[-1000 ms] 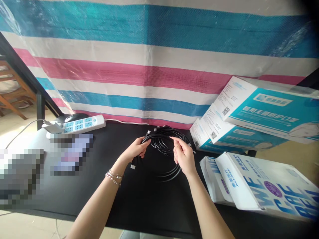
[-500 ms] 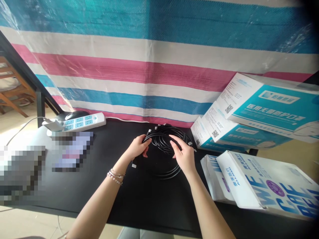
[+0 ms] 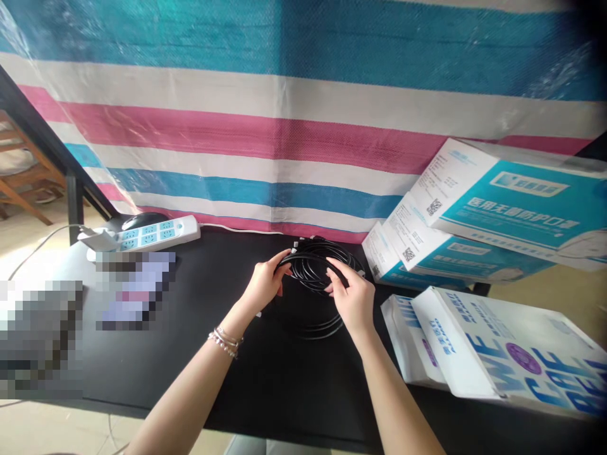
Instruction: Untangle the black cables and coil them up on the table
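Between my two hands is a looped black cable [image 3: 306,255], its lower strands hanging in an arc just above or on the dark tabletop. My left hand [image 3: 266,279] pinches the loop at its left side, thumb and fingers closed round the strands. On the right side, my right hand [image 3: 349,291] grips the same loop, fingers curled about it. Behind the loop lies a pile of coiled black cables [image 3: 315,278] with small white tags at its edge. A white cable tag [image 3: 258,314] peeks out below my left wrist.
At the back left sits a white power strip [image 3: 156,234] with a plug in it, beside a dark mouse [image 3: 148,219]. Blurred items lie on the left. Mask boxes [image 3: 512,208] are stacked at right, with white cartons [image 3: 512,354] nearer. A striped sheet [image 3: 284,145] hangs behind the black table [image 3: 190,373].
My left hand has shifted slightly right along the cable loop, now covering the white tag that showed above it. My right hand has moved a little to the right, still holding the loop.
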`<state>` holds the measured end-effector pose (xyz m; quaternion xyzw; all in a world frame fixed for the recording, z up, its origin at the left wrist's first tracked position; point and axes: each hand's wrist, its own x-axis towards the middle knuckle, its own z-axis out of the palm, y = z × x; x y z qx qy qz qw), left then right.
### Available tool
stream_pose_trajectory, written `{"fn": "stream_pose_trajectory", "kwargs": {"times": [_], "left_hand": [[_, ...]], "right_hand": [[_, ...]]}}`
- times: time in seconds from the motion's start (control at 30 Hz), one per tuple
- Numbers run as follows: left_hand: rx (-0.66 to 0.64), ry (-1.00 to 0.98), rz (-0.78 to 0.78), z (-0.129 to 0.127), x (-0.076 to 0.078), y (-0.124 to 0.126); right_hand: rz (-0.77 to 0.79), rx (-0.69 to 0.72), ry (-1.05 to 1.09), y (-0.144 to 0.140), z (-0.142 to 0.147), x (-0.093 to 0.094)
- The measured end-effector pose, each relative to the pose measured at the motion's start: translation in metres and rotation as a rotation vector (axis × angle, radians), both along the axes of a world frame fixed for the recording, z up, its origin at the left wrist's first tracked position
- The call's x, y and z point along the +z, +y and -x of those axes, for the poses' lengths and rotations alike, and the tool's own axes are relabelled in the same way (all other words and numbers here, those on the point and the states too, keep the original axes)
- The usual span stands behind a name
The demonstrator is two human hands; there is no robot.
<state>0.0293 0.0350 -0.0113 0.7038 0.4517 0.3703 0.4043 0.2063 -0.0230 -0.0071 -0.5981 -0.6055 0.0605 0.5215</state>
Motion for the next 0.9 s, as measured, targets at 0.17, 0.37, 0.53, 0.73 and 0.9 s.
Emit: {"fn": "stream_pose_trajectory", "kwargs": {"times": [0.17, 0.37, 0.53, 0.73, 0.9], "left_hand": [[-0.01, 0.004, 0.006, 0.0009, 0.0004, -0.0008], [0.01, -0.021, -0.009, 0.0048, 0.001, 0.0018], [-0.026, -0.064, 0.061, 0.0054, 0.0014, 0.0045], [-0.05, -0.084, 0.069, 0.0067, -0.0005, 0.0072], [-0.121, -0.025, 0.06, 0.0095, 0.0, 0.0064]], "right_hand": [[-0.038, -0.001, -0.026, 0.0009, -0.0001, -0.0033], [-0.117, 0.008, -0.131, 0.0022, 0.0011, -0.0034], [-0.143, 0.049, -0.121, 0.0029, -0.0006, -0.0019], [-0.12, 0.068, -0.084, 0.003, -0.0018, -0.0018], [-0.071, 0.067, -0.051, 0.0025, -0.0015, -0.0027]]}}
